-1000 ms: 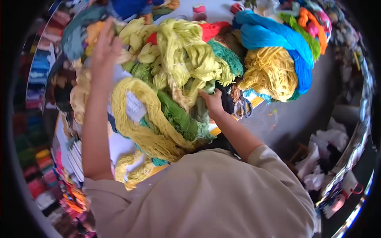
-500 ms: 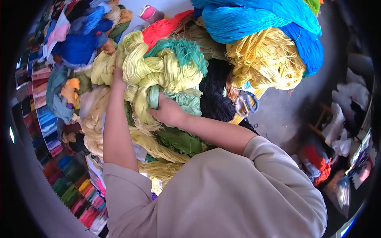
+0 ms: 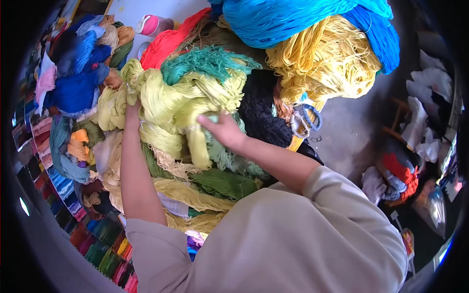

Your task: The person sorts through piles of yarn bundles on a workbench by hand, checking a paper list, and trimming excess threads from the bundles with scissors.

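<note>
Heaped yarn covers the worktable (image 3: 146,9), with colour cards along its left edge. The person's left hand (image 3: 132,111) is buried in the lime-yellow hank (image 3: 181,100), apparently clutching it, though the fingers are hidden. The right hand (image 3: 223,131) lies with fingers loosely extended on the same hank's lower loops, not closed. Just right of that hand sit one black skein (image 3: 261,110) and one pair of scissors (image 3: 304,119); above it one teal hank (image 3: 205,59), one red (image 3: 168,41), one blue (image 3: 303,17). Pulling could snag neighbouring strands and tangle or topple the pile, since the loops interlock.
</note>
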Motion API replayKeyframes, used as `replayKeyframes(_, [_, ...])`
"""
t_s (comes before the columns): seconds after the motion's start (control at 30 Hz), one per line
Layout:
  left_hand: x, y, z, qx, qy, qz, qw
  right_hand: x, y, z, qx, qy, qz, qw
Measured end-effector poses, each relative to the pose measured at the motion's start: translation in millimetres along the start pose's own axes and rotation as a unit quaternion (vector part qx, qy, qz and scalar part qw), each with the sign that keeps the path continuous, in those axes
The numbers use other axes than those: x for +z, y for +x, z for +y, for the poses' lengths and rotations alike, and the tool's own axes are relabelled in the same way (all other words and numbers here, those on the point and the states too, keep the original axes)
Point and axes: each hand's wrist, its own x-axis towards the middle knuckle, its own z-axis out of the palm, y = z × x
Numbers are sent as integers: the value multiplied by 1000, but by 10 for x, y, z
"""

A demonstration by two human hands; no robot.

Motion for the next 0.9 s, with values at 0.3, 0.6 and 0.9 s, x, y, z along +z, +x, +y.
replayKeyframes(0.3, [-548, -11, -91, -30, -49, -32, 998, 436, 40, -910, -53, -200, -30, 978])
replayKeyframes(0.6, [-220, -30, -222, -73, -144, -6, 987, 30, 0, 2, -152, -87, 177, 969])
replayKeyframes(0.9, [-226, -233, -148, -81, -223, 4, 972, -105, 614, -60, 78, 290, -88, 950])
